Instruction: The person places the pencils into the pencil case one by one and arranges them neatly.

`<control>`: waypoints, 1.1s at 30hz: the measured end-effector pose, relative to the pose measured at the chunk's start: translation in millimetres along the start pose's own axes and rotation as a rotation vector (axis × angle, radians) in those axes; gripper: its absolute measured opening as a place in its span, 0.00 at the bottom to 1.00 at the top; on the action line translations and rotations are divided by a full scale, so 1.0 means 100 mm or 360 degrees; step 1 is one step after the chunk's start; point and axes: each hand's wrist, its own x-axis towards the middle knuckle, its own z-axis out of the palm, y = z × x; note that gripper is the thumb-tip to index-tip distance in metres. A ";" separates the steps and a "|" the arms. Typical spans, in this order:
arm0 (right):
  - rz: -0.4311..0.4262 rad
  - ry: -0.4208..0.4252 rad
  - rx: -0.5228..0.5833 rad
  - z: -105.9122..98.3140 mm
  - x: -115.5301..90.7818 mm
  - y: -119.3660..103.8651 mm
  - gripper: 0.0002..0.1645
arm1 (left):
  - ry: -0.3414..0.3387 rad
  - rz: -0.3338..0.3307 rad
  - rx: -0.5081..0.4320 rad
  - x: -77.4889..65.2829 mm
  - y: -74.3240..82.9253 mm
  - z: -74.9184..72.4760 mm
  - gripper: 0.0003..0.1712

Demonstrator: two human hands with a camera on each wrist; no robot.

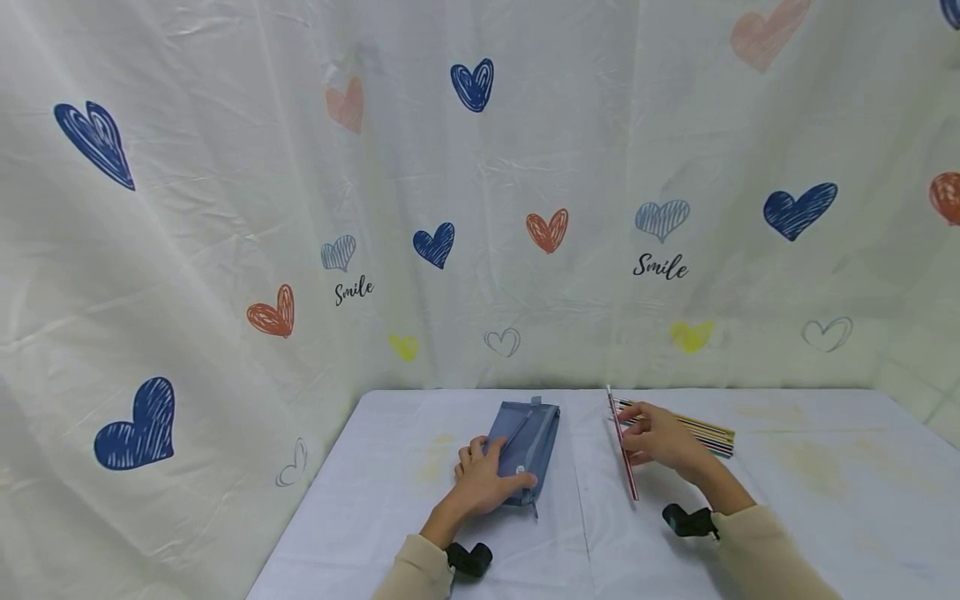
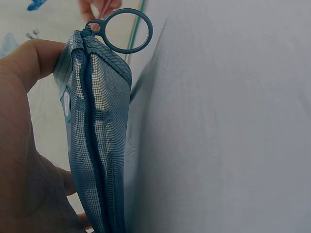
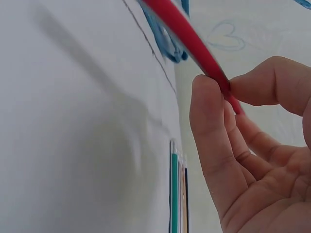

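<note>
A blue mesh zippered pencil case (image 1: 534, 446) lies on the white table left of centre. My left hand (image 1: 480, 479) holds it, thumb at the near end and fingers along its left side. In the left wrist view a zip with a ring pull (image 2: 149, 34) runs along the case's edge. My right hand (image 1: 663, 437) pinches a red pencil (image 3: 187, 36) between thumb and fingers, raised above the table. Beneath and beyond that hand lie several coloured pencils (image 1: 716, 435) side by side; the hand partly covers them in the head view.
A white cloth (image 1: 337, 533) covers the table, with a crease between case and pencils. Behind hangs a white curtain (image 1: 570, 150) printed with hearts. Black wrist cameras (image 1: 686, 521) are worn on both wrists.
</note>
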 end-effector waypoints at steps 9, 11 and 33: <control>0.0047 -0.0045 0.0156 0.22 0.03 0.00 0.26 | 0.0003 -0.0007 -0.0001 0.00 0.01 0.00 0.57; 0.0081 -0.0046 0.0147 0.26 0.04 -0.01 0.26 | -0.0001 -0.0007 -0.0002 0.00 0.01 -0.01 0.57; 0.0160 -0.0237 0.0282 0.62 0.03 -0.08 0.26 | 0.0016 -0.0017 0.0028 0.01 0.01 0.01 0.57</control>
